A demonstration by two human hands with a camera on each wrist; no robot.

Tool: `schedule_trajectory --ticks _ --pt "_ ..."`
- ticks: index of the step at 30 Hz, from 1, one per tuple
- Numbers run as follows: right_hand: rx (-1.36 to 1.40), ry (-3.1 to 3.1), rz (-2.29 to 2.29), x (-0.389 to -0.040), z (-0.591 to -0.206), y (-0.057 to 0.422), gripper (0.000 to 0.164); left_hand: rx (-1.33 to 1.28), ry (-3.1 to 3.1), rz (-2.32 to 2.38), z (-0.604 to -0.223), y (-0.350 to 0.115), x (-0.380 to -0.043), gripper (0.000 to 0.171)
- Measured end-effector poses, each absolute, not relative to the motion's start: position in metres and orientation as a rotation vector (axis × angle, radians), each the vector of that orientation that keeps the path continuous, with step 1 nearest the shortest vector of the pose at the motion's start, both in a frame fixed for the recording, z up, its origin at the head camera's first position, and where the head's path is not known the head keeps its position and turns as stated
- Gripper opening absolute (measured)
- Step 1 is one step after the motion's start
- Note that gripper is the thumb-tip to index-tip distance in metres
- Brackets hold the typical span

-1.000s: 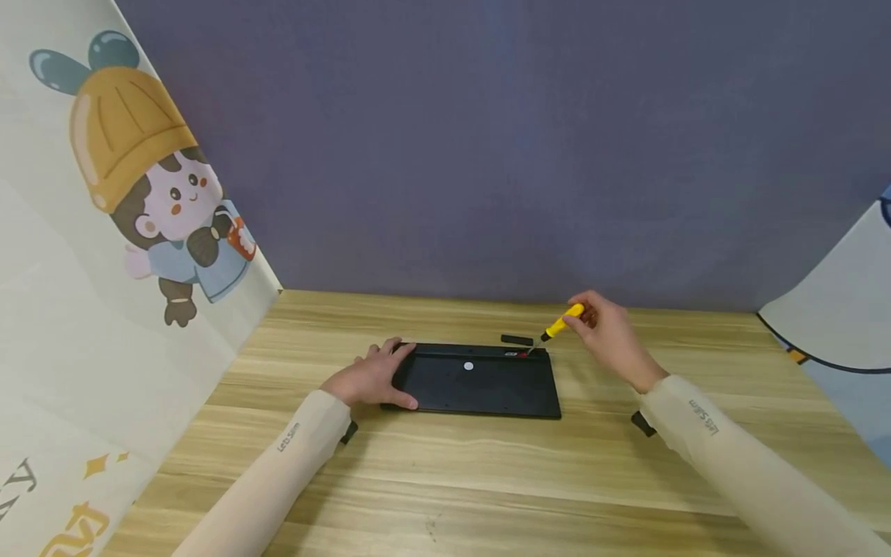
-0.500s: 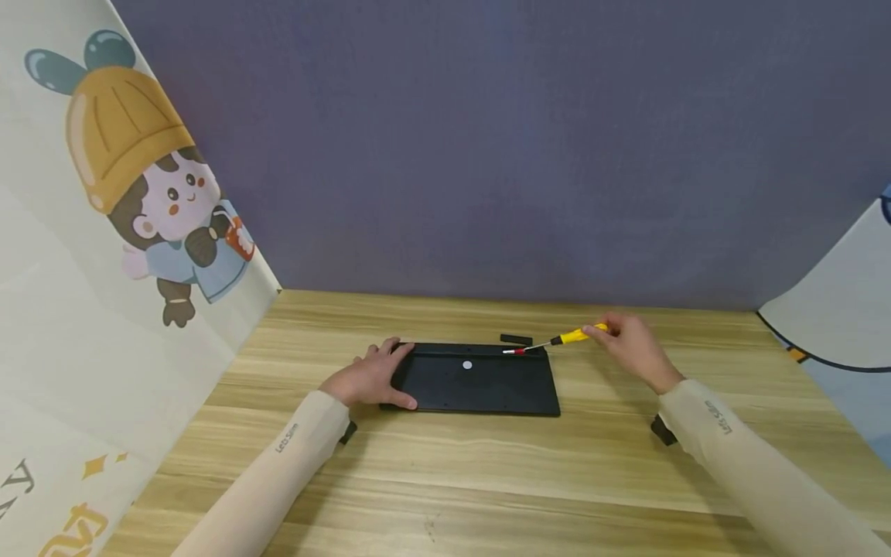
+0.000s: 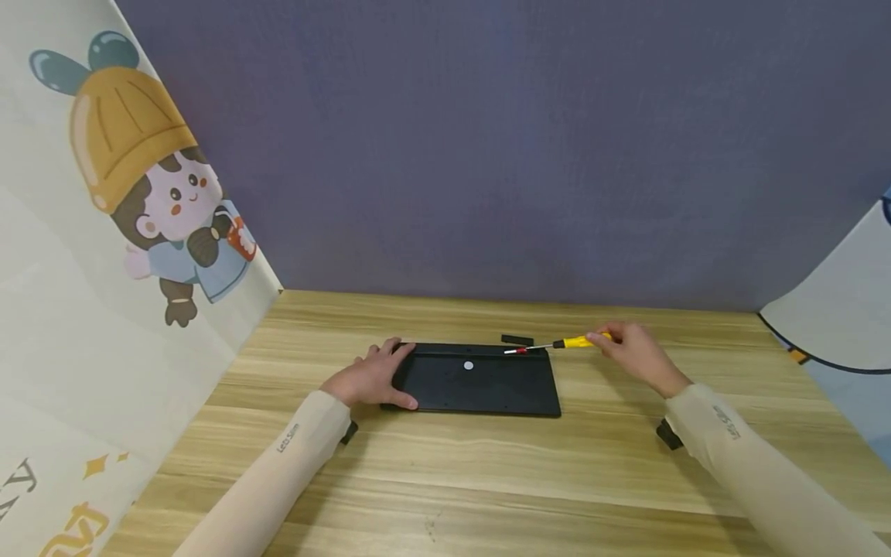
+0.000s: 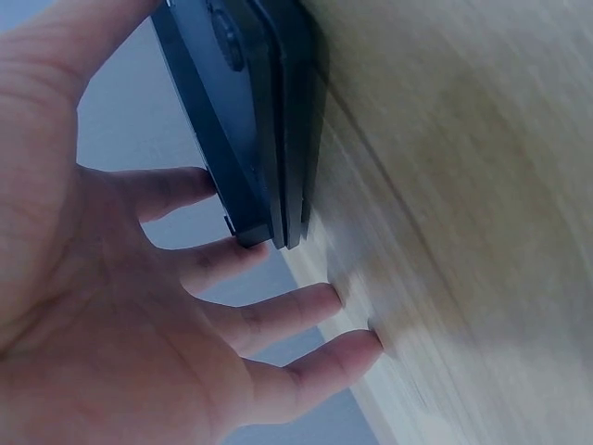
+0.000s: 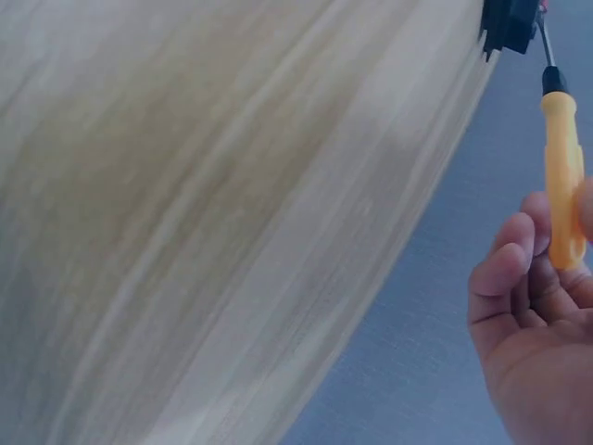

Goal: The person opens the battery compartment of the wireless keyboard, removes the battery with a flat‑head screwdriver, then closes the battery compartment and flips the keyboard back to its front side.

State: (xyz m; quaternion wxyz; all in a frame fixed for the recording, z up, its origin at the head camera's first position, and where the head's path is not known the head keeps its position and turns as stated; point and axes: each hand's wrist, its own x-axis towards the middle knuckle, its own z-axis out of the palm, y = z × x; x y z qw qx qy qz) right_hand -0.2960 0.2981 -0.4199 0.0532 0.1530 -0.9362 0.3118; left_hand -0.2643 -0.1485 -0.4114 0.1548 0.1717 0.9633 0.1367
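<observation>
A black keyboard (image 3: pixel 487 387) lies face down on the wooden table, with a round white sticker on its underside. My left hand (image 3: pixel 369 377) spans its left end, thumb at the near edge and fingers at the far edge. In the left wrist view, two fingertips (image 4: pixel 369 348) reach the tabletop. My right hand (image 3: pixel 636 357) pinches the yellow handle of a screwdriver (image 3: pixel 576 342), held low and pointing left. Its shaft meets a small red-and-white battery (image 3: pixel 519 351) in the slot along the keyboard's far ridge. The right wrist view shows the screwdriver (image 5: pixel 563 176) between thumb and fingers.
A small black strip, shaped like a battery cover (image 3: pixel 517 340), lies just beyond the keyboard's far right edge. The wooden table (image 3: pixel 445 480) ends at a dark grey-blue wall panel (image 3: pixel 487 155). A cartoon-printed sheet (image 3: pixel 63 309) stands on the left.
My right hand has moved right and lower, and the screwdriver has tipped from steep to nearly level, its tip still at the battery slot. My left hand and the keyboard stay in place.
</observation>
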Motion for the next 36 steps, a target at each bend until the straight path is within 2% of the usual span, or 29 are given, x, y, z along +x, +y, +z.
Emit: schedule_trajectory --ticks 5,12,22,31,36 --pt "0.455 -2.801 0.960 -0.295 -0.416 0.302 0.032 0.492 2.759 0.392 -0.411 -0.147 -0.264 0.106" --pt "0.395 -2.751 0.943 -0.292 -0.410 0.306 0.029 0.476 2.762 0.381 -0.410 -0.147 -0.264 0.107" --pt "0.371 -2.730 0.828 -0.288 -0.415 0.308 0.016 0.485 2.770 0.389 -0.411 -0.148 -0.263 0.107" --pt "0.318 -3.014 0.703 -0.269 -0.423 0.292 0.011 0.479 2.765 0.397 -0.411 -0.147 -0.264 0.106" --pt "0.324 -3.056 0.673 -0.261 -0.421 0.279 0.014 0.476 2.761 0.394 -0.410 -0.147 -0.264 0.106"
